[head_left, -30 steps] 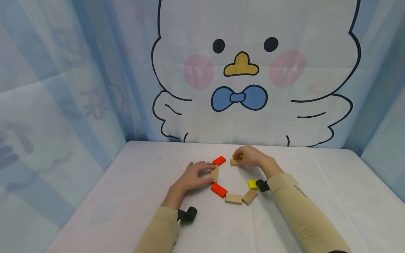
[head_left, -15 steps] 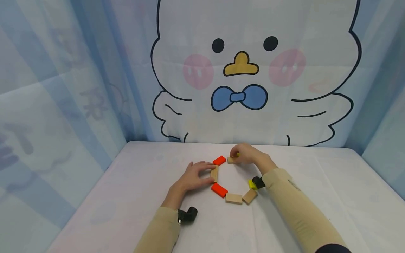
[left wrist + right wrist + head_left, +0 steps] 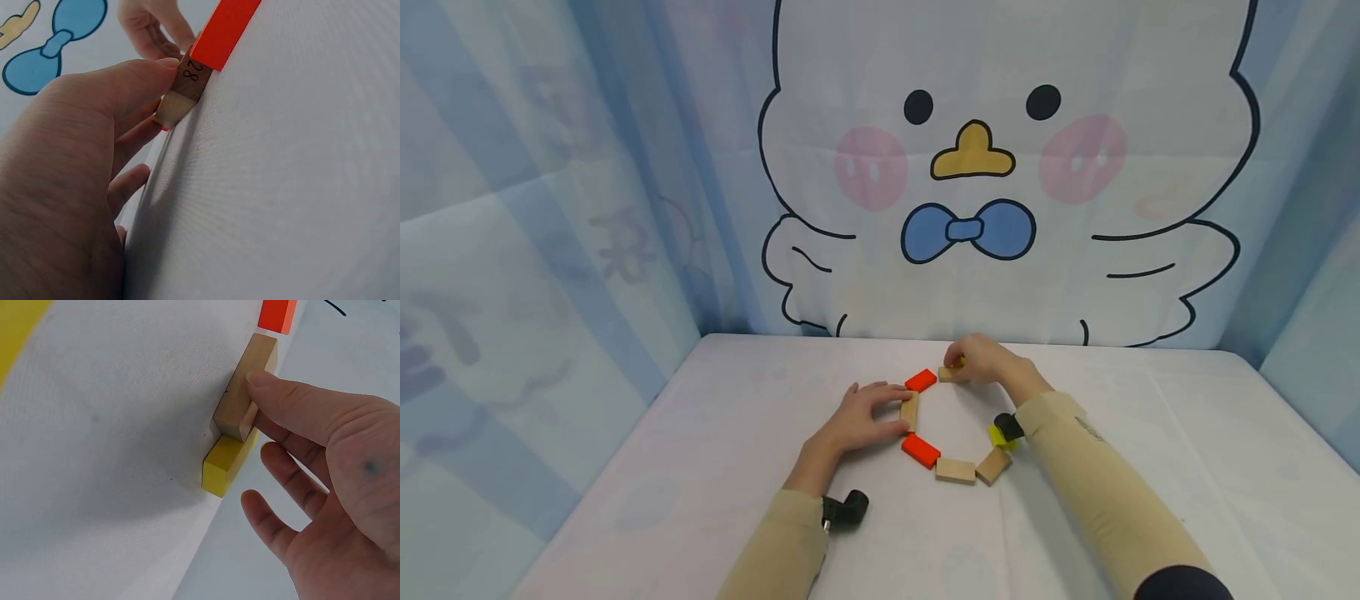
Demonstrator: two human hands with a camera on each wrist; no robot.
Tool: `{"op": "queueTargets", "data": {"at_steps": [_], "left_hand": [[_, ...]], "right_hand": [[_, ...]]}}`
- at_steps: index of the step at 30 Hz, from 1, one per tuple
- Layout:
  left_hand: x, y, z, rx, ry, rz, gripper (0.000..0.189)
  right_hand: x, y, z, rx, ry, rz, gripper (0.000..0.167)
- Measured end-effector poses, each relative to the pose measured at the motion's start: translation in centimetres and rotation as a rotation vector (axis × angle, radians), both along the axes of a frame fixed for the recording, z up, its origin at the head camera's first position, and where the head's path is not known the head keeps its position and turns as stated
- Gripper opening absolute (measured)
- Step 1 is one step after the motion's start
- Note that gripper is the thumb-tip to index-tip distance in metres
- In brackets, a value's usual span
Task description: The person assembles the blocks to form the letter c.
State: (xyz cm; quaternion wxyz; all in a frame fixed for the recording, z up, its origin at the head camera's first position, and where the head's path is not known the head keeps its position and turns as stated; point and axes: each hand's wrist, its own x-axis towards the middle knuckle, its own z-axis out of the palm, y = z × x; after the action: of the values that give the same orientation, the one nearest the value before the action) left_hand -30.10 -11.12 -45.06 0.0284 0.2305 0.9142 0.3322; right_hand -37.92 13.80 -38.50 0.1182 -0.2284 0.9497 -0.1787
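Observation:
Dominoes in plain wood, red and yellow form a ring. My left hand (image 3: 857,417) pinches the left plain wooden domino (image 3: 910,413) between thumb and fingers; in the left wrist view it bears the number 28. At the back, my right hand (image 3: 991,360) pinches another wooden domino (image 3: 247,384) between thumb and forefinger, its other fingers loosely spread. A yellow domino (image 3: 215,475) lies against that one's near end in the right wrist view, largely hidden by the hand in the head view. A small gap parts the held piece from the red domino (image 3: 921,380) at back left.
The ring continues with a red domino (image 3: 921,451), two wooden dominoes (image 3: 956,472) (image 3: 993,466) at the front and a yellow domino (image 3: 1000,438) under the right wrist camera (image 3: 1008,427). White cloth covers the table (image 3: 700,467); a printed curtain (image 3: 970,292) hangs behind.
My right hand has moved a little left and toward the back with its wooden domino, bringing it nearer the back red one. My left hand has kept its place.

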Motion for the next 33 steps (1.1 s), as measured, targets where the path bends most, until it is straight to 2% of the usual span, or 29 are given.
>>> {"op": "queueTargets", "data": {"at_steps": [10, 24, 33], "left_hand": [[0.09, 0.03, 0.0, 0.001, 0.002, -0.003, 0.051], [0.23, 0.04, 0.06, 0.009, 0.007, -0.002, 0.051], [0.27, -0.01, 0.18, 0.012, 0.019, -0.01, 0.051]], "right_hand": [[-0.2, -0.42, 0.04, 0.008, -0.009, -0.037, 0.02], [-0.57, -0.66, -0.08, 0.015, 0.004, -0.017, 0.02], [-0.33, -0.11, 0.26, -0.039, -0.008, -0.049, 0.028]]}}
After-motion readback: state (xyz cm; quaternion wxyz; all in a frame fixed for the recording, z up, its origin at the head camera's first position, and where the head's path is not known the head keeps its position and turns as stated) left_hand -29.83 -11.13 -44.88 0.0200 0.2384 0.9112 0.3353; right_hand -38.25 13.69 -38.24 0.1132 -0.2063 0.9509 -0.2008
